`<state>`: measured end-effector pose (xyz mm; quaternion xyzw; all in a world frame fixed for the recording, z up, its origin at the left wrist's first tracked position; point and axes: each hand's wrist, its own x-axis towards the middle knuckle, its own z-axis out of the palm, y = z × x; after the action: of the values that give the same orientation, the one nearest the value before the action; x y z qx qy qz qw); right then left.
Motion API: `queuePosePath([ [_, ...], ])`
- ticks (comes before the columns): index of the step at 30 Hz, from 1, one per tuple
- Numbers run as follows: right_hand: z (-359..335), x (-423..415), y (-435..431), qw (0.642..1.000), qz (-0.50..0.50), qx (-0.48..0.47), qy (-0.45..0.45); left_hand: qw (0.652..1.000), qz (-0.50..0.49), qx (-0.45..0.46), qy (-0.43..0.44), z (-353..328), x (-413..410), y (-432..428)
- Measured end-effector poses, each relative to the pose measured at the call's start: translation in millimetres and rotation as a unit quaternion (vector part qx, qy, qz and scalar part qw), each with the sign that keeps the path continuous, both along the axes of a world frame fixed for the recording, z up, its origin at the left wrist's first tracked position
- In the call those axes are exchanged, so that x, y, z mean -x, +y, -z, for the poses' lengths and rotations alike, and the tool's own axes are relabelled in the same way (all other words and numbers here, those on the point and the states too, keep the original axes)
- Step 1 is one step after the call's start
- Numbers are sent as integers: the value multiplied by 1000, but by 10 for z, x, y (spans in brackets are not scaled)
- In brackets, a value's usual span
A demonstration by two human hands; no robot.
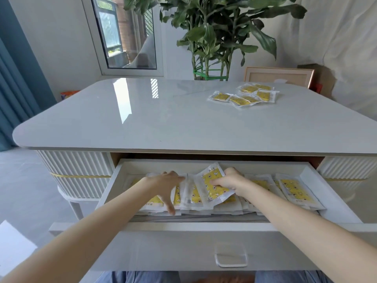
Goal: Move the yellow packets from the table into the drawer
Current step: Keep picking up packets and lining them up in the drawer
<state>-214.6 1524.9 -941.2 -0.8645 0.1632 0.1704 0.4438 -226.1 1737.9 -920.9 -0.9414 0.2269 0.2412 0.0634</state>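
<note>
The white drawer is pulled out under the table top and holds several yellow packets in clear wrappers lying in a row. My right hand grips one tilted yellow packet in the drawer's middle. My left hand lies flat with spread fingers on the packets to its left, pressing on them. Several more yellow packets lie in a loose cluster on the glossy table top at the far right.
A large potted plant stands behind the table, with a framed panel beside it. The drawer's clear handle is at its front. A window is at the back left, blue curtain at far left.
</note>
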Motion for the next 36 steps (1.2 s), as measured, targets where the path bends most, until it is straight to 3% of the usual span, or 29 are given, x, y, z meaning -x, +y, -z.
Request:
queuePosePath([
  [4,-59,41,-58,997,-6,72,-22,1000,26,2,4,8,19,-215],
  [12,-252,127,-549,998,32,-33,34,998,66,-3,6,106,37,-669],
  [21,-199,207,-933,997,59,45,25,998,69,-11,3,180,-63,-833],
  [27,-221,284,-890,950,-38,296,-94,998,64,-8,-10,190,-19,-848],
  [30,-261,328,-836,943,-126,278,-131,997,67,0,-24,156,17,-849],
  [33,-254,354,-778,925,-250,272,-84,997,68,16,-32,130,44,-847],
  [36,-213,340,-758,883,-342,321,-35,997,75,12,-34,119,52,-845],
])
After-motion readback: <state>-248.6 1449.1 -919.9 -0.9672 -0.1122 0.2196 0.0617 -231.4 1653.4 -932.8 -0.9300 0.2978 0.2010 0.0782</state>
